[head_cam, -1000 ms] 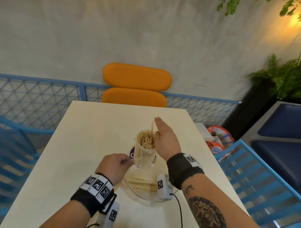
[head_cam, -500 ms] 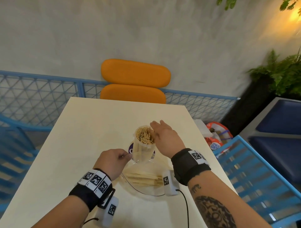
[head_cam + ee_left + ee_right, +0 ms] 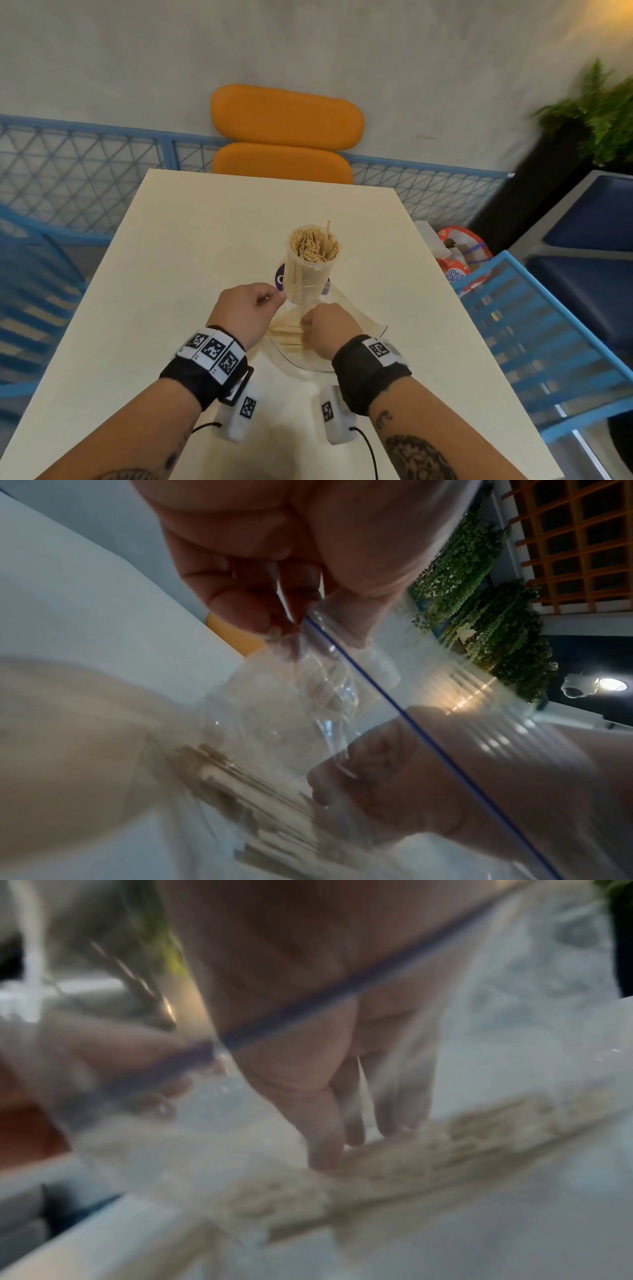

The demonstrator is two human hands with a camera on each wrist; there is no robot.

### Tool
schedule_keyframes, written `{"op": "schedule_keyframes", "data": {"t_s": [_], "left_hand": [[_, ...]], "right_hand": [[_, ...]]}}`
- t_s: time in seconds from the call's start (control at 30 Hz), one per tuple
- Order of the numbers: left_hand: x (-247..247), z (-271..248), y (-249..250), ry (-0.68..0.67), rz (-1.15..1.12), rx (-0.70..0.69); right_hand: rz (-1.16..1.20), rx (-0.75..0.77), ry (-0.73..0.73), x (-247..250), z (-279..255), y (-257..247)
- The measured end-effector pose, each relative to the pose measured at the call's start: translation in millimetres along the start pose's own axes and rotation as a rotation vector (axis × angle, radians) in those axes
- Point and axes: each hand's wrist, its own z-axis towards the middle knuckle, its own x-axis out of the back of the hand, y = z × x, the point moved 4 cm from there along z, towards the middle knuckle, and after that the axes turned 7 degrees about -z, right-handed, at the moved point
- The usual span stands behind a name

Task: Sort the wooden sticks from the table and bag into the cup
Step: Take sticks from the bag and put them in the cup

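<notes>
Left grip [image 3: 251, 310] pinches the clear zip bag's [image 3: 356, 323] rim. Right grip [image 3: 327, 327], fingers extended inside the bag, touches wooden sticks [image 3: 286, 337] near the counter's [image 3: 191, 246] front edge, beside the stick-filled plastic cup [image 3: 310, 265].

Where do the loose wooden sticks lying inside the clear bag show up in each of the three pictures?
Head: sticks in the bag, lower centre, just left of the right hand.
Left wrist: blurred sticks in the bag, lower centre, seen through plastic.
Right wrist: sticks in the bag, a blurred band under the fingertips.
Shared landmark: the bag's blue zip line, in both wrist views.
</notes>
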Motion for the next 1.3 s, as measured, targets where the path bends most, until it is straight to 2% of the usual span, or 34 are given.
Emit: {"op": "schedule_keyframes", "data": {"t_s": [0.3, 0.53, 0.67, 1.03, 1.17, 1.3], "left_hand": [[-1.1, -6.0, -3.1, 0.014, -0.018, 0.001], [-0.9, -0.8, -3.1, 0.006, 0.023, 0.009], [-2.5, 0.1, -3.1, 0.015, 0.027, 0.009], [2.5, 9.5, -6.2, 0.016, 0.014, 0.029], [3.3, 12.9, -5.9, 0.011, 0.01, 0.026], [2.9, 16.0, -4.2, 0.001, 0.005, 0.033]], "right_hand": [[-0.139, -0.033, 0.056, -15.4, 8.8, 2.6], [-0.145, 0.058, 0.099, -19.4, 0.2, 6.8], [-0.215, 0.078, 0.066, -20.3, 0.0, -4.2], [-0.246, -0.007, 0.119, 17.2, -11.7, 18.2], [-0.108, 0.037, 0.17, 51.7, -23.6, 28.0], [0.405, 0.06, 0.209, 84.6, -32.8, 35.9]]}}
